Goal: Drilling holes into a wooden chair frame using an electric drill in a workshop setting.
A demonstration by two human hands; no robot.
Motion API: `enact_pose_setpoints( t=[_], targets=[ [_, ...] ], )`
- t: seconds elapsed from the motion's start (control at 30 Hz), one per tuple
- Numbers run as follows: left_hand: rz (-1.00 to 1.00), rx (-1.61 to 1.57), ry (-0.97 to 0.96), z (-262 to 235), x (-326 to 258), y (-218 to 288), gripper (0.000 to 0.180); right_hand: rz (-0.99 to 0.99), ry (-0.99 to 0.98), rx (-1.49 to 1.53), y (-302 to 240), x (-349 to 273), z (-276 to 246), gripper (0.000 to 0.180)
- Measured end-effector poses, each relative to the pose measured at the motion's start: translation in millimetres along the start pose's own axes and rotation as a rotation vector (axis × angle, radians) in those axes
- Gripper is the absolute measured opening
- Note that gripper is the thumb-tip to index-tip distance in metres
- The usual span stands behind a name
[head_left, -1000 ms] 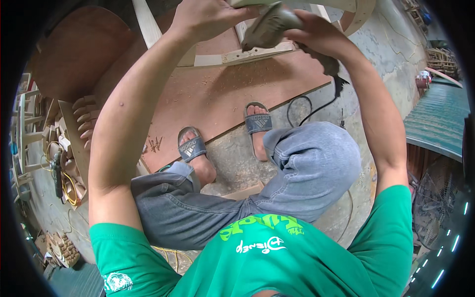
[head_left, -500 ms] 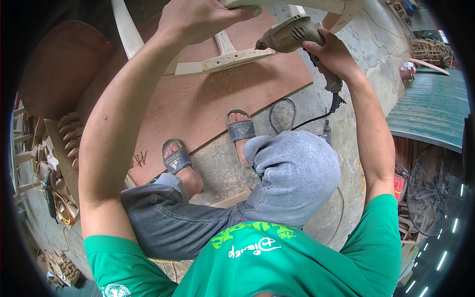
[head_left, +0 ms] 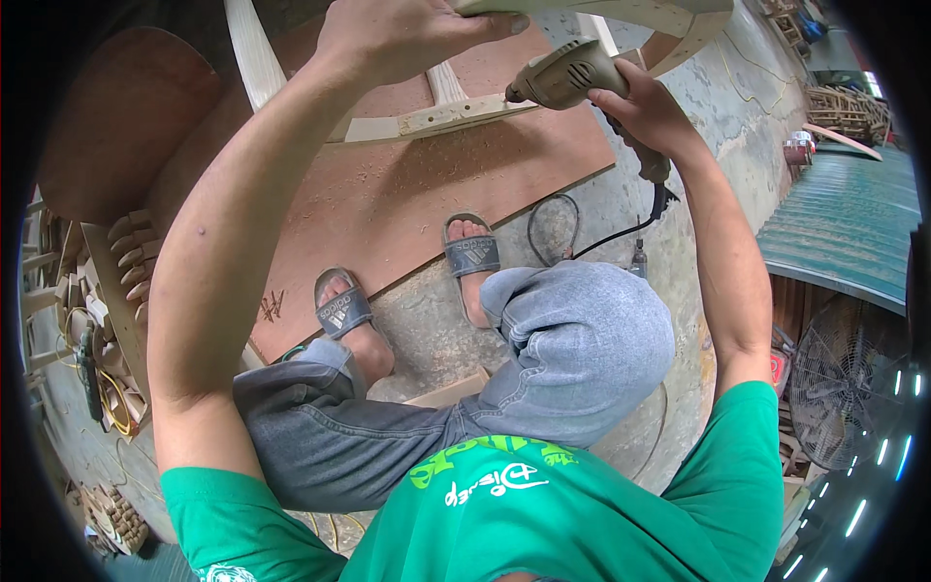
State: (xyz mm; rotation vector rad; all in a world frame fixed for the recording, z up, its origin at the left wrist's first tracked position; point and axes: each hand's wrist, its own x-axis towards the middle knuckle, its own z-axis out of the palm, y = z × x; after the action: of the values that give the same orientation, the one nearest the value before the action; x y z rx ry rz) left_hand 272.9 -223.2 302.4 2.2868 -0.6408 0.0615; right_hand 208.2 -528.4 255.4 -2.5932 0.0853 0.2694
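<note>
My right hand (head_left: 648,109) is closed round the grip of a brown corded power drill (head_left: 570,76). The drill points left, its dark chuck close against a pale wooden rail (head_left: 456,116) with several holes in it; the bit itself I cannot make out. My left hand (head_left: 398,34) grips the curved upper part of the same wooden chair-like frame (head_left: 592,10), thumb along its near edge, the other fingers partly hidden. The frame stands over a brown plywood sheet (head_left: 427,209) strewn with shavings. A black cord (head_left: 626,233) trails from the drill's handle.
Several screws (head_left: 271,306) lie on the plywood beside my sandalled feet. A small dark tool (head_left: 639,258) stands on the concrete by my knee. Stacked wooden parts (head_left: 131,262) are at left; a green corrugated sheet (head_left: 839,213) and a large fan (head_left: 832,388) are at right.
The drill and my right hand have shifted very slightly down and right. My left hand keeps its hold on the frame, and the view has moved a little.
</note>
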Motion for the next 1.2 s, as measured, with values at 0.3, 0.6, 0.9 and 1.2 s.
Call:
enact_pose_setpoints(
  t=[0.3,0.6,0.9,1.2],
  targets=[
    [0.047,-0.047,-0.028,9,9,5,0.055,-0.208,0.03,-0.312,-6,34,9,0.044],
    [0.1,-0.107,-0.006,3,14,-8,0.05,-0.062,-0.093,-0.277,-47,36,-1,0.047],
    [0.211,-0.278,-0.016,13,13,-12,0.046,0.166,-0.165,-0.291,-77,25,-5,0.046],
    [0.196,-0.315,-0.033,26,17,-9,0.046,-0.103,-0.064,-0.343,-22,35,-2,0.054]
  ],
)
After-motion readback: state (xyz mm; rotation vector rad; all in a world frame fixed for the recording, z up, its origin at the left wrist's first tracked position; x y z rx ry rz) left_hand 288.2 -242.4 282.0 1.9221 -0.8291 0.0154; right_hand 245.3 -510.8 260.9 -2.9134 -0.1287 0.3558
